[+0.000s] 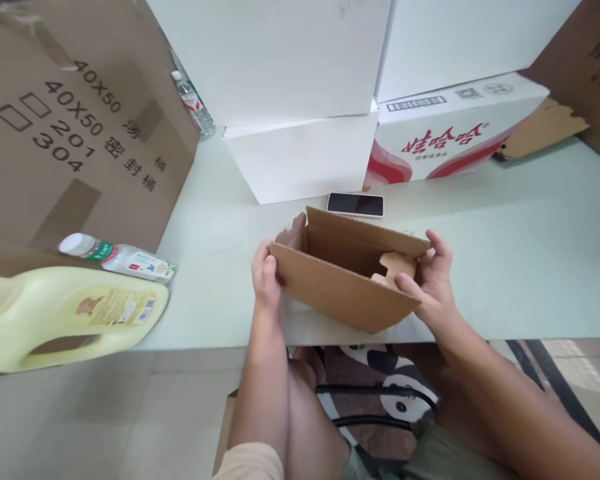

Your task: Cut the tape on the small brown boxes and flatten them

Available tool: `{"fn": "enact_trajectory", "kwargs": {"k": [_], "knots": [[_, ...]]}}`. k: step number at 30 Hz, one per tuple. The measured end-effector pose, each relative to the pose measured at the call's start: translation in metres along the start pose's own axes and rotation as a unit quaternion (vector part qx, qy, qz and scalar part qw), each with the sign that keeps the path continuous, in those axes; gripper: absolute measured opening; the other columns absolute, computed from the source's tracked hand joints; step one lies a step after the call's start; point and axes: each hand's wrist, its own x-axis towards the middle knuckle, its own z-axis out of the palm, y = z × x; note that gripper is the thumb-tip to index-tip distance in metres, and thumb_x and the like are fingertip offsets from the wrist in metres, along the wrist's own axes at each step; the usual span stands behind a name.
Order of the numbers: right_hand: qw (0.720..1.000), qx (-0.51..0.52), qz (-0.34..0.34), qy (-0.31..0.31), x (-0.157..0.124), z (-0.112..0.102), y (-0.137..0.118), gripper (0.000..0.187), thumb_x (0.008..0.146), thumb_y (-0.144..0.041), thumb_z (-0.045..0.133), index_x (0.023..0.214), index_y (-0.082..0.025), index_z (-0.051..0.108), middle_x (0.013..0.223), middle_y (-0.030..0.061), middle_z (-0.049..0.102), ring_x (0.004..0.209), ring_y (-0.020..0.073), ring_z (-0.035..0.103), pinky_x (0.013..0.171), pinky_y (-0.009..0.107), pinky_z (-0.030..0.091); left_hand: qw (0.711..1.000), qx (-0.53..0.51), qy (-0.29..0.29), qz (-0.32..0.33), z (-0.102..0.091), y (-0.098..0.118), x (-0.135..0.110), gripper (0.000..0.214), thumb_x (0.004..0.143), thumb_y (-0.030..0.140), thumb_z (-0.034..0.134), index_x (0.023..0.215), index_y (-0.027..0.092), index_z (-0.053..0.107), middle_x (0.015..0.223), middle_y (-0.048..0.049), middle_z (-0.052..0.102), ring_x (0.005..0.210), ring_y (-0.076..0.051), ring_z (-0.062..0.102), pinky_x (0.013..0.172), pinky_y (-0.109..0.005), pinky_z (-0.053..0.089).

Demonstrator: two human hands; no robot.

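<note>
Left hand (266, 277) clamped on the left end of the cardboard box (345, 280), thumb over the front wall. Right hand (430, 287) grips the right end, fingers closed around the corner, thumb beside a notched tab (396, 267) that leans inward. The box sits at centre frame, at the near edge of the surface (505, 267). Judged progress: partly assembled. The long walls stand up and the left end flap is raised; the top is open, the right tab is not tucked in, and the body looks skewed, not square. Material: plain brown corrugated board, matte, fluted cut edges, sharp creases. Just behind the box lies a phone (355, 205), glossy dark screen up. The surface is smooth and pale green. Lower left: a clear plastic bottle (120, 259) on its side and a pale yellow jug (70, 313) with a moulded handle. Upper left: a large brown carton (70, 127) with printed lettering. Along the top: white boxes (300, 87) and a red-and-white carton (450, 133).
</note>
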Motion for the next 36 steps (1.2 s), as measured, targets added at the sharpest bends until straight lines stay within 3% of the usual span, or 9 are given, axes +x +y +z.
{"fn": "enact_trajectory", "kwargs": {"k": [3,5,9,13,18,21,25,30,36], "knots": [[0.999,0.033,-0.038,-0.004,-0.012,0.001,0.009,0.072,0.087,-0.042,0.068,0.146,-0.039,0.028,0.123,0.0064,0.058,0.106,0.024,0.064,0.092,0.044,0.057,0.976,0.071,-0.066,0.198,0.0,0.005,-0.006,0.04,0.081,0.06,0.066,0.087,0.022,0.078,0.094,-0.0065,0.076,0.095,-0.025,0.07,0.091,-0.039,0.053],[0.997,0.043,-0.06,-0.008,-0.017,0.003,0.012,0.067,0.088,-0.039,0.069,0.143,-0.039,0.032,0.121,0.0062,0.058,0.1,0.0228,0.065,0.085,0.041,0.058,0.967,0.088,-0.081,0.226,-0.001,0.006,-0.011,0.04,0.086,0.057,0.062,0.076,0.022,0.077,0.084,-0.006,0.076,0.092,-0.026,0.073,0.094,-0.043,0.055],[0.996,0.042,-0.077,-0.018,-0.019,0.006,0.008,0.067,0.09,-0.033,0.067,0.146,-0.039,0.03,0.12,0.0065,0.059,0.098,0.0216,0.065,0.08,0.039,0.059,0.971,0.097,-0.081,0.204,-0.008,0.003,-0.017,0.044,0.088,0.056,0.06,0.062,0.022,0.073,0.069,-0.0049,0.074,0.089,-0.026,0.073,0.091,-0.041,0.056],[0.99,0.02,-0.137,-0.007,-0.015,0.008,-0.001,0.037,0.093,-0.026,0.063,0.127,-0.034,0.05,0.121,0.007,0.061,0.115,0.0242,0.063,0.097,0.045,0.054,0.975,0.127,-0.077,0.164,-0.013,0.002,-0.017,0.037,0.09,0.051,0.063,0.072,0.021,0.076,0.077,-0.0049,0.076,0.094,-0.023,0.072,0.089,-0.035,0.055],[0.987,0.016,-0.16,-0.003,-0.013,0.008,0.004,0.019,0.095,-0.027,0.058,0.114,-0.03,0.061,0.117,0.0084,0.065,0.111,0.0252,0.065,0.094,0.046,0.054,0.978,0.127,-0.059,0.154,-0.01,0.0,-0.015,0.031,0.084,0.051,0.073,0.087,0.02,0.074,0.091,-0.0058,0.076,0.093,-0.021,0.072,0.089,-0.033,0.056],[0.986,0.053,-0.156,-0.021,-0.017,0.006,0.014,0.025,0.098,-0.037,0.051,0.116,-0.03,0.066,0.123,0.009,0.064,0.116,0.0276,0.062,0.097,0.049,0.051,0.977,0.144,-0.053,0.146,-0.009,0.0,-0.015,0.034,0.084,0.048,0.075,0.104,0.021,0.074,0.105,-0.0071,0.076,0.098,-0.019,0.072,0.088,-0.031,0.056],[0.984,0.084,-0.157,-0.029,-0.019,0.005,0.019,0.041,0.098,-0.052,0.041,0.111,-0.028,0.072,0.124,0.0095,0.064,0.118,0.03,0.06,0.101,0.052,0.049,0.963,0.185,-0.102,0.169,-0.012,0.004,-0.014,0.029,0.088,0.046,0.071,0.105,0.023,0.077,0.12,-0.0086,0.074,0.117,-0.022,0.068,0.105,-0.037,0.052],[0.989,0.04,-0.145,-0.007,-0.017,0.007,0.01,0.026,0.095,-0.038,0.052,0.099,-0.026,0.075,0.115,0.0097,0.067,0.11,0.0283,0.064,0.097,0.05,0.052,0.953,0.206,-0.153,0.164,-0.016,0.01,-0.014,0.029,0.094,0.043,0.064,0.114,0.026,0.076,0.132,-0.0081,0.071,0.127,-0.024,0.065,0.113,-0.043,0.049],[0.989,0.052,-0.139,-0.019,-0.017,0.006,0.008,0.026,0.093,-0.038,0.053,0.101,-0.026,0.075,0.118,0.009,0.064,0.112,0.0283,0.061,0.099,0.049,0.049,0.945,0.221,-0.177,0.166,-0.016,0.013,-0.014,0.022,0.094,0.041,0.065,0.1,0.026,0.08,0.124,-0.007,0.075,0.118,-0.023,0.07,0.105,-0.041,0.054]]}}
